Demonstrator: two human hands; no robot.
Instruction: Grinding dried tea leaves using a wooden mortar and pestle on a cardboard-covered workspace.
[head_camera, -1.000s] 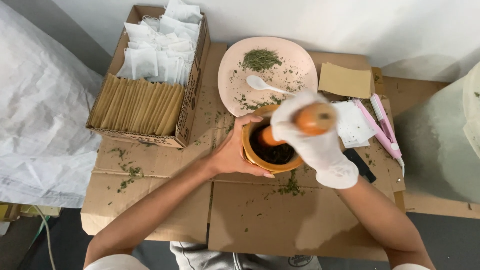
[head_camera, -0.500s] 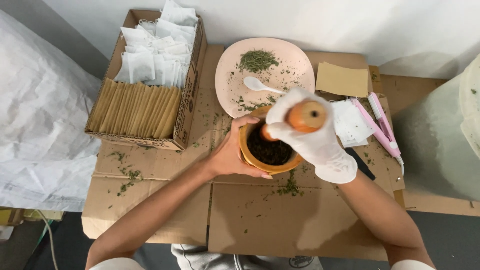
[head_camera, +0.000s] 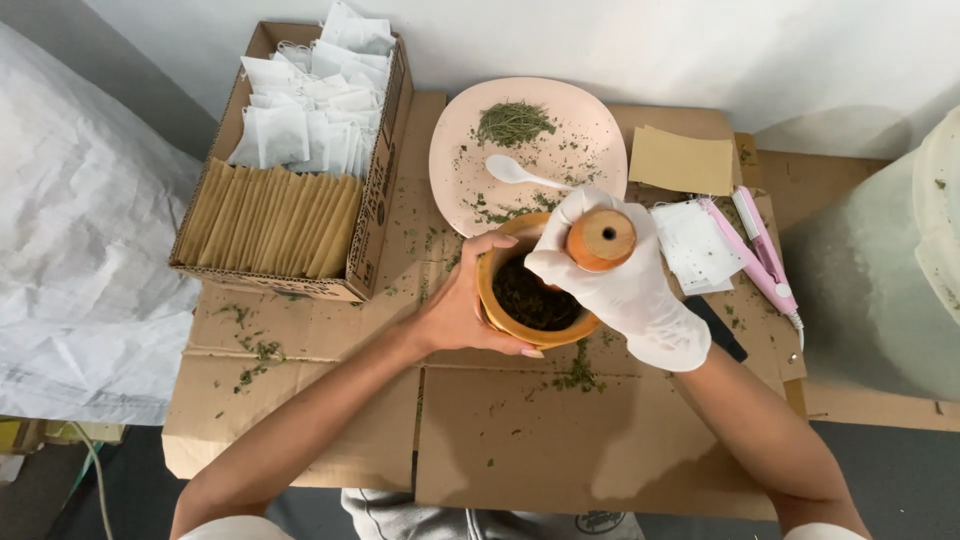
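Mortar (head_camera: 500, 318): round wooden bowl, orange-brown, standing upright on the cardboard-covered surface (head_camera: 520, 440) just below a pink plate, with a dark mass of crushed dried herbs (head_camera: 530, 298) filling its hollow. Pestle (head_camera: 600, 239): turned wood of the same orange-brown, nearly upright with its flat, round butt end facing the camera, a small dark hole at the centre; its lower end is inside the mortar, hidden from view.

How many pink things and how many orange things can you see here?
Pink: 2, the plate and the clip tool
Orange: 2, the bowl and the grinding stick
Total: 4
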